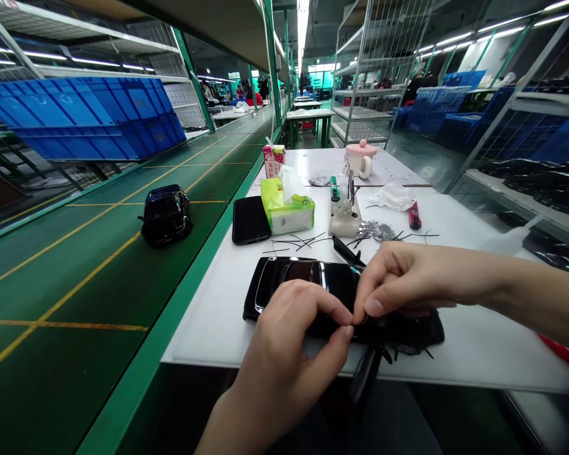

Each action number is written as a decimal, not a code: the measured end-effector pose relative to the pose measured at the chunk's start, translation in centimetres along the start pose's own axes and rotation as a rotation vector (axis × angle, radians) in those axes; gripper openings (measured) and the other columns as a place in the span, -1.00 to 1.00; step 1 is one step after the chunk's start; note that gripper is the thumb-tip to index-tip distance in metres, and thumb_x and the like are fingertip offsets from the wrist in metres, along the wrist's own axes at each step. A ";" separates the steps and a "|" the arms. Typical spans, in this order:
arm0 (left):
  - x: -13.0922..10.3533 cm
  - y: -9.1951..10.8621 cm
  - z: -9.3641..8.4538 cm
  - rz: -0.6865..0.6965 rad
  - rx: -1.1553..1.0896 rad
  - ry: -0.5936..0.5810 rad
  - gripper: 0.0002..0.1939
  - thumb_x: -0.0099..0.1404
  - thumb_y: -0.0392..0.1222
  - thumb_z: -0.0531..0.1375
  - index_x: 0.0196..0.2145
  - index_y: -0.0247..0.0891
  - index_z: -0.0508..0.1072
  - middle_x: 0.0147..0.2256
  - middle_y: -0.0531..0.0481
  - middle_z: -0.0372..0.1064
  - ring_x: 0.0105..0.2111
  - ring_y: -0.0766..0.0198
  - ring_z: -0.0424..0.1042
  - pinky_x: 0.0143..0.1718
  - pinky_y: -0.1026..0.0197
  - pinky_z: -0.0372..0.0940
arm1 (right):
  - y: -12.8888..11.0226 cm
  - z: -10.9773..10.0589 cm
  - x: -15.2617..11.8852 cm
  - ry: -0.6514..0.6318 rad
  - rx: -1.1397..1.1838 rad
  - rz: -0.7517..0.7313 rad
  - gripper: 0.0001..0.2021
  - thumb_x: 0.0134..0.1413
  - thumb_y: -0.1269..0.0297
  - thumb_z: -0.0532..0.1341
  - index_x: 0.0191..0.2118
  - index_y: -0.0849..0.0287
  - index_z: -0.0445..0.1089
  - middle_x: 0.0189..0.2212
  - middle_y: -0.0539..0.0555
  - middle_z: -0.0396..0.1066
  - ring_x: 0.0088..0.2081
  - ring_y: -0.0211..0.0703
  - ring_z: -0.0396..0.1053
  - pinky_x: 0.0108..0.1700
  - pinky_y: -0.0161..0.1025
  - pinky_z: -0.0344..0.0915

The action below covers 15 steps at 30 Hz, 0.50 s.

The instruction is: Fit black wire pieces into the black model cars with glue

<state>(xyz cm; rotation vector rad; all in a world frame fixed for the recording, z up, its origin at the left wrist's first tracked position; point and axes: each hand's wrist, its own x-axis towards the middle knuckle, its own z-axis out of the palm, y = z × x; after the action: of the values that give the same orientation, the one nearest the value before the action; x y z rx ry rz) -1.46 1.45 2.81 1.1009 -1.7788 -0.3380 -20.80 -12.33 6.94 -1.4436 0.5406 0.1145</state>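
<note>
A glossy black model car [341, 278] lies lengthwise on the white worktable in front of me, its doors [366, 373] swung out on both sides. My left hand [298, 341] is closed in a pinch over the car's near side. My right hand [398, 281] pinches with thumb and forefinger right beside the left fingertips. Whatever the fingertips hold is too small or too hidden to make out. Short black strips [301, 241] lie scattered beyond the car, near a small bench fixture [345, 212] and a heap of small silvery parts [377, 230].
A green conveyor belt [99, 272] runs along the left, carrying another black model car [165, 215]. On the table stand a tissue pack [289, 215], a black phone [250, 220], a drink carton [274, 161], a lidded mug [360, 158] and a red-handled tool [414, 216]. Blue crates [85, 117] rest beyond the belt.
</note>
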 end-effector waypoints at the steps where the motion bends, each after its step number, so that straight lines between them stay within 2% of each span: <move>1: 0.0 0.0 0.0 -0.010 -0.017 0.002 -0.77 0.28 -0.47 0.22 -0.29 -0.13 0.35 -0.32 0.07 0.50 -0.26 0.24 0.48 -0.20 0.14 0.42 | 0.1 0.0 0.1 0.000 0.012 -0.004 -0.77 0.09 0.23 0.40 -0.20 0.28 0.65 -0.73 -0.16 0.21 -0.74 -0.50 0.01 -0.73 -0.50 -0.13; 9: 0.2 0.0 0.0 -0.131 -0.110 -0.034 -0.74 0.30 -0.44 0.22 -0.38 -0.12 0.25 -0.33 0.09 0.50 -0.30 0.25 0.48 -0.28 0.18 0.38 | 0.6 0.3 0.1 0.013 0.079 -0.050 -0.83 0.12 0.27 0.38 -0.23 0.27 0.65 -0.78 -0.18 0.18 -0.77 -0.52 -0.02 -0.71 -0.51 -0.09; 15: 0.2 0.1 0.0 -0.142 -0.110 -0.052 -0.73 0.32 -0.43 0.19 -0.39 -0.13 0.19 -0.35 0.07 0.47 -0.32 0.24 0.46 -0.29 0.16 0.36 | 1.0 0.6 0.2 0.020 0.126 -0.055 -0.83 0.13 0.25 0.39 -0.24 0.25 0.66 -0.80 -0.19 0.17 -0.78 -0.54 -0.08 -0.70 -0.50 -0.10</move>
<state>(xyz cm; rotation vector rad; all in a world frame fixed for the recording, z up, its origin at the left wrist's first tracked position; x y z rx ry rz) -1.54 1.33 2.99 1.1514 -1.7099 -0.5480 -20.87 -11.69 6.02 -1.3372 0.5154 0.0217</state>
